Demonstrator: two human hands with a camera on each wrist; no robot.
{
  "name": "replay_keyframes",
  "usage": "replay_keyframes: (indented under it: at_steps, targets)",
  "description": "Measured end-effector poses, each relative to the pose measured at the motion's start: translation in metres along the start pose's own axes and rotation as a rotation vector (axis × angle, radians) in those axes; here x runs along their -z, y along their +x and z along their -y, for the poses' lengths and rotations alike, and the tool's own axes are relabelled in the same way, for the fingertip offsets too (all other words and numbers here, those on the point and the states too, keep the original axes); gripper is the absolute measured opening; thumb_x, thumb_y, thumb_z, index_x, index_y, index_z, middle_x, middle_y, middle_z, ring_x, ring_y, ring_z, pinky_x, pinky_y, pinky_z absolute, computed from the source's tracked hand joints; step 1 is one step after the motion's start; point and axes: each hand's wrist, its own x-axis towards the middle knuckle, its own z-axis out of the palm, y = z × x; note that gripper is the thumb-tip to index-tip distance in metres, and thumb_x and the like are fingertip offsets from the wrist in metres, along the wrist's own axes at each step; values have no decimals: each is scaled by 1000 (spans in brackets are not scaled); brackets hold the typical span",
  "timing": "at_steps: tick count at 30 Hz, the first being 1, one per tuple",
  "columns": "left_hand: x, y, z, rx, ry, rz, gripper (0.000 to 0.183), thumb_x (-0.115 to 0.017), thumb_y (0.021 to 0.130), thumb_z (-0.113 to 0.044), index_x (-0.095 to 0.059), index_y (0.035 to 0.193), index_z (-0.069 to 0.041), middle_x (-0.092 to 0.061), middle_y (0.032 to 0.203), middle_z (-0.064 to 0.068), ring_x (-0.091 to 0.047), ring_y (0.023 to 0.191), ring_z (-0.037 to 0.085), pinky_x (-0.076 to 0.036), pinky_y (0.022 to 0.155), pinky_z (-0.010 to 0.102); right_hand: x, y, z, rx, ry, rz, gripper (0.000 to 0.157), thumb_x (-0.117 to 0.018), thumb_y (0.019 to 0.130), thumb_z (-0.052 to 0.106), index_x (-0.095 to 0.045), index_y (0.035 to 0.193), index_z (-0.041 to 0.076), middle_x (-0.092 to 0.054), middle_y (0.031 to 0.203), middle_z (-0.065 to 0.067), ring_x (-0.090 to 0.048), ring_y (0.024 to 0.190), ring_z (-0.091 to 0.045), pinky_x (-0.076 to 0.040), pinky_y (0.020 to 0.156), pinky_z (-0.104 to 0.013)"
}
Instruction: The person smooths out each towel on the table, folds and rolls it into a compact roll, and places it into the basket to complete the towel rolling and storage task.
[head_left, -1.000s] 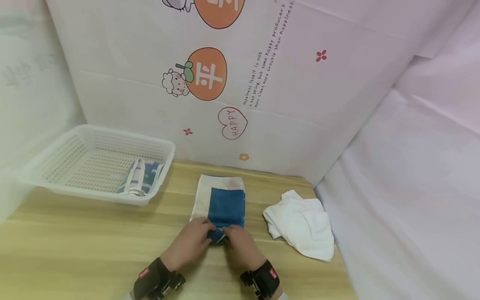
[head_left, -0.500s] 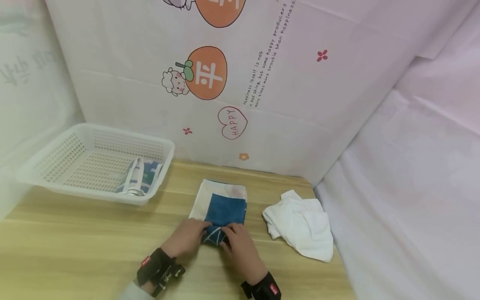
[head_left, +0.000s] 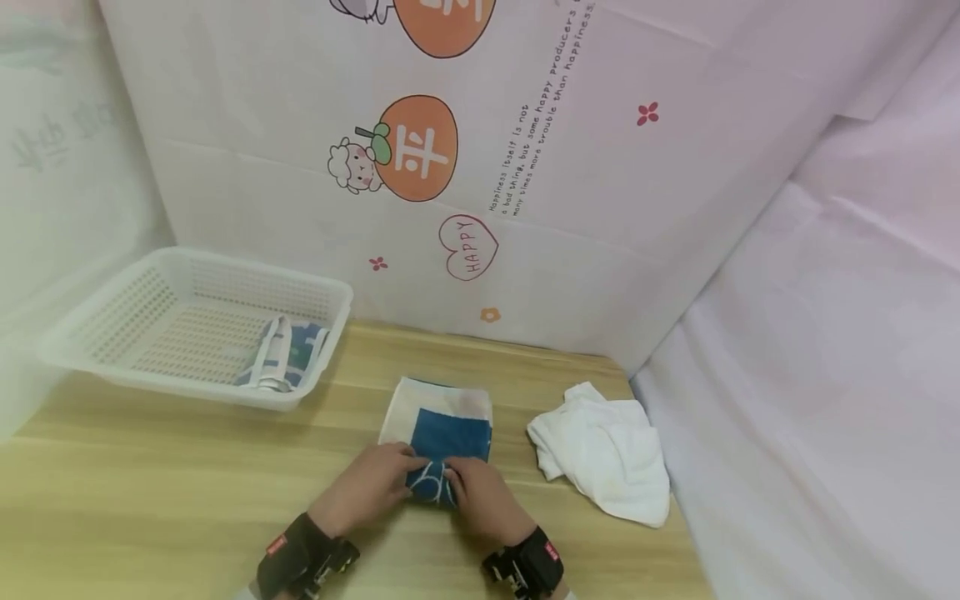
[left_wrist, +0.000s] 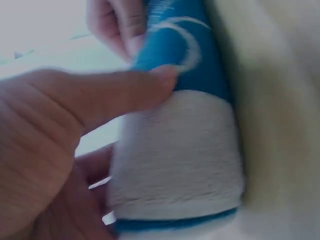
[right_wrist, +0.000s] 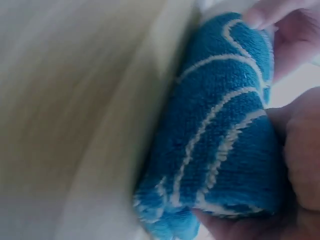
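A blue and white towel [head_left: 452, 435] lies partly flat on the table, its near end wound into a thick roll [head_left: 431, 483]. My left hand [head_left: 367, 487] grips the roll's left end. In the left wrist view the thumb presses on the roll where its white band [left_wrist: 175, 145] meets the blue, with the other fingers behind. At the other end my right hand [head_left: 489, 502] holds the roll. The right wrist view shows the blue terry roll [right_wrist: 220, 125] with white curved lines, and the right hand [right_wrist: 305, 155] around its near end.
A white plastic basket [head_left: 202, 396] stands at the back left, with a rolled blue and white towel [head_left: 285, 354] inside. On the right lies a crumpled white cloth [head_left: 603, 454]. A printed white sheet [head_left: 570, 275] hangs behind the wooden table [head_left: 187, 500].
The towel's far edge has come closer to me and its flat part has become shorter. More of the white line pattern shows on the roll between my hands.
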Motion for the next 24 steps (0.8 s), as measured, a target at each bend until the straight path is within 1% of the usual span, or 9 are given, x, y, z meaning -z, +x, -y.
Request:
replay_keyframes:
  at_steps: [3,6,8,11,13,16,18,21,24]
  targets:
    - [-4,2,3,31,-55,19,34,-73,90,-9,-70,123,-3,-73,111,11,-69,100,27,-57,88,44,7,-1,6,-20,7,1,24,-47,109,23,-69,106,13,-65,86,2,-61,80,-11,-52,73,-31]
    - [-4,10,11,44,-100,43,31,-67,95,-9,-69,125,-2,-73,114,13,-70,101,28,-57,89,46,15,-5,20,-56,-54,-105,17,-58,104,20,-70,110,9,-68,93,-2,-64,87,-17,-55,76,-34]
    - [-3,17,15,52,-108,63,30,-65,96,-10,-68,125,-1,-73,115,14,-70,102,30,-57,90,47,18,-8,31,-77,-124,-186,20,-67,98,19,-71,114,7,-70,104,-5,-66,97,-21,-56,83,-38]
    - [-1,23,17,67,-94,73,27,-64,98,-11,-69,122,1,-74,113,15,-70,102,31,-57,88,47,15,-6,40,-66,-227,-232,27,-75,92,17,-73,115,5,-71,111,-9,-67,105,-25,-56,92,-42]
    - [-1,25,15,74,-72,43,25,-65,98,-12,-71,119,0,-72,108,15,-68,98,31,-57,84,46,10,-4,42,-49,-317,-219,30,-77,91,18,-73,117,5,-71,115,-9,-66,109,-25,-53,99,-43]
    - [-3,23,8,62,-13,-53,21,-71,94,-13,-74,113,-3,-69,104,11,-65,94,27,-56,79,42,3,0,40,-33,-441,-163,38,-80,88,25,-72,120,5,-70,120,-9,-64,114,-25,-50,105,-48]
    - [-6,20,4,36,46,-122,20,-75,91,-13,-76,110,-5,-67,101,9,-63,92,24,-55,78,40,1,1,36,-18,-474,-135,40,-82,86,25,-71,119,5,-71,119,-9,-64,114,-26,-49,105,-49]
    - [-10,14,-2,22,133,-173,28,-79,88,-18,-75,113,-7,-69,105,8,-64,98,26,-54,90,45,2,5,26,19,-395,-104,33,-82,84,24,-72,111,7,-72,110,-5,-66,108,-23,-50,104,-47]
    - [-14,9,-6,18,200,-159,40,-81,86,-24,-72,121,-6,-70,112,12,-64,108,30,-47,103,56,10,10,13,38,-174,-69,12,-76,91,22,-71,97,13,-69,90,4,-64,88,-13,-54,88,-36]
